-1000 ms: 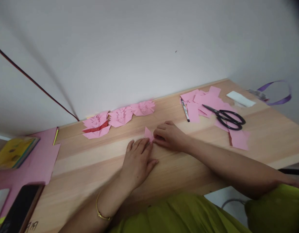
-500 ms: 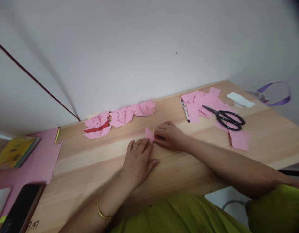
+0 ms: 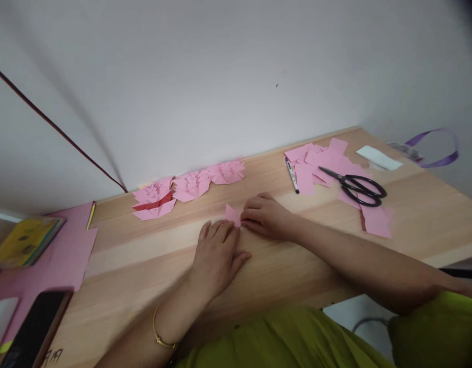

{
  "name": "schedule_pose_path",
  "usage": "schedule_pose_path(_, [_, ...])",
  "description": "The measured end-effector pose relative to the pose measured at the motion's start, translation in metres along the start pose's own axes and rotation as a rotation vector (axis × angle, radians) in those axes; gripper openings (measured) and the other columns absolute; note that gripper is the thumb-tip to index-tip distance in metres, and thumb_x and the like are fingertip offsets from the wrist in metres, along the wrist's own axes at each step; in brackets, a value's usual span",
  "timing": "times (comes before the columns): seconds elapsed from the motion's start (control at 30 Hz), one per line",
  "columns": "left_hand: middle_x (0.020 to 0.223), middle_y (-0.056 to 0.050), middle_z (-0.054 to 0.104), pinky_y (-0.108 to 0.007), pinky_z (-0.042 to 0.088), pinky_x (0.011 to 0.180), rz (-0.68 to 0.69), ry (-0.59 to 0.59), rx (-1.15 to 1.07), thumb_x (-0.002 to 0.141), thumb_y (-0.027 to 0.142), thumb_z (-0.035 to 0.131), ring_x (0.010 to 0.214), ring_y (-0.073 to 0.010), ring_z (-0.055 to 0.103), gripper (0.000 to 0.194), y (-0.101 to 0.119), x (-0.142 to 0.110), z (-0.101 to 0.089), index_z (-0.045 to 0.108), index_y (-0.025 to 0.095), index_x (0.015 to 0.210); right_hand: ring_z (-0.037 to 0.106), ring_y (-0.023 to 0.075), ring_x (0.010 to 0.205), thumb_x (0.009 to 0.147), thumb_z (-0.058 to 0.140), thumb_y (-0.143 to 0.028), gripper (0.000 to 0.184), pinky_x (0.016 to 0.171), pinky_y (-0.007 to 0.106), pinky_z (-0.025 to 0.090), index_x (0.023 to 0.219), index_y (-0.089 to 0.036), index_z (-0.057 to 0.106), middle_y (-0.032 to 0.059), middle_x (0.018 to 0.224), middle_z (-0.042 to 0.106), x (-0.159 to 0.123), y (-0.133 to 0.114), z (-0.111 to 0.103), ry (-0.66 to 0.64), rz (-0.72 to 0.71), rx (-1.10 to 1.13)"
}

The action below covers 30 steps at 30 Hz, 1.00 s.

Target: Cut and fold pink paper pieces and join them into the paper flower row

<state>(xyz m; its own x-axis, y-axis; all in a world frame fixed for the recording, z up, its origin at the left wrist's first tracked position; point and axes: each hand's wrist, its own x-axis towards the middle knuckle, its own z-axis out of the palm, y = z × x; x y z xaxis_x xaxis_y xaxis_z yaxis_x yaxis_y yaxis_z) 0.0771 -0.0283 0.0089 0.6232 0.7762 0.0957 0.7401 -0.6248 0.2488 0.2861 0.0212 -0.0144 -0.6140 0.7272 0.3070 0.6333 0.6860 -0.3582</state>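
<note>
A small folded piece of pink paper (image 3: pixel 232 214) lies on the wooden table, one pointed corner sticking up. My left hand (image 3: pixel 217 258) rests flat with its fingertips at the paper's near edge and its thumb apart. From the right, my right hand (image 3: pixel 267 216) has its fingers bent and closed on the paper's right side; they hide part of it. Farther back, folded pink paper pieces (image 3: pixel 192 185) stand in a row along the wall, one with a red strip (image 3: pixel 154 202) across it.
Right of my hands are black-handled scissors (image 3: pixel 364 189) on loose pink paper pieces (image 3: pixel 307 176), a pen (image 3: pixel 291 175) and a white strip (image 3: pixel 379 158). On the left lie a large pink sheet (image 3: pixel 63 255), a yellow packet (image 3: pixel 27 240) and a dark phone-like object (image 3: pixel 37 324).
The right hand's fingers have shifted slightly left and more of the pink paper shows between the hands. My left hand has hardly moved.
</note>
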Motion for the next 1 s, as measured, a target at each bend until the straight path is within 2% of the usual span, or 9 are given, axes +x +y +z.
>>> schedule_pose_path(0.2, [0.125, -0.012, 0.055, -0.054, 0.029, 0.105, 0.002, 0.004, -0.013, 0.083, 0.042, 0.060, 0.118, -0.0290, 0.046, 0.042, 0.0004, 0.0000, -0.0009, 0.056, 0.018, 0.118, 0.057, 0.0172, 0.084, 0.090, 0.052, -0.027, 0.018, 0.083, 0.033, 0.030, 0.089, -0.017, 0.066, 0.0062, 0.084, 0.064, -0.0001, 0.0034, -0.0043, 0.026, 0.070, -0.019])
schedule_pose_path(0.43, [0.125, -0.013, 0.055, -0.054, 0.031, 0.104, 0.007, 0.016, -0.023, 0.083, 0.042, 0.060, 0.118, -0.0299, 0.046, 0.044, -0.0019, -0.0007, 0.0016, 0.056, 0.019, 0.120, 0.056, 0.0160, 0.084, 0.091, 0.050, -0.027, 0.019, 0.085, 0.034, 0.030, 0.087, -0.018, 0.066, 0.0060, 0.088, 0.064, -0.0005, -0.0017, 0.0007, 0.000, -0.032, 0.007])
schedule_pose_path(0.67, [0.126, -0.013, 0.054, -0.054, 0.031, 0.104, 0.006, -0.001, -0.026, 0.084, 0.042, 0.058, 0.118, -0.0298, 0.045, 0.041, -0.0010, -0.0008, -0.0005, 0.056, 0.018, 0.118, 0.056, 0.0170, 0.083, 0.091, 0.051, -0.028, 0.019, 0.083, 0.033, 0.030, 0.088, -0.017, 0.066, 0.0064, 0.084, 0.064, 0.0001, 0.0055, -0.0045, 0.028, 0.090, -0.027])
schedule_pose_path(0.9, [0.125, -0.013, 0.054, -0.054, 0.033, 0.102, 0.002, 0.009, -0.026, 0.083, 0.043, 0.059, 0.116, -0.0297, 0.046, 0.045, -0.0016, -0.0003, 0.0006, 0.055, 0.018, 0.121, 0.055, 0.0164, 0.084, 0.092, 0.049, -0.028, 0.021, 0.085, 0.033, 0.030, 0.088, -0.018, 0.066, 0.0061, 0.087, 0.063, -0.0013, -0.0036, 0.0001, -0.031, -0.082, 0.004])
schedule_pose_path(1.0, [0.125, -0.013, 0.054, -0.054, 0.033, 0.101, 0.005, 0.015, -0.031, 0.083, 0.042, 0.059, 0.117, -0.0299, 0.046, 0.044, -0.0019, -0.0006, 0.0012, 0.056, 0.019, 0.120, 0.055, 0.0165, 0.084, 0.092, 0.049, -0.028, 0.020, 0.084, 0.033, 0.030, 0.088, -0.018, 0.067, 0.0060, 0.086, 0.064, -0.0009, -0.0018, -0.0009, -0.025, -0.037, -0.011])
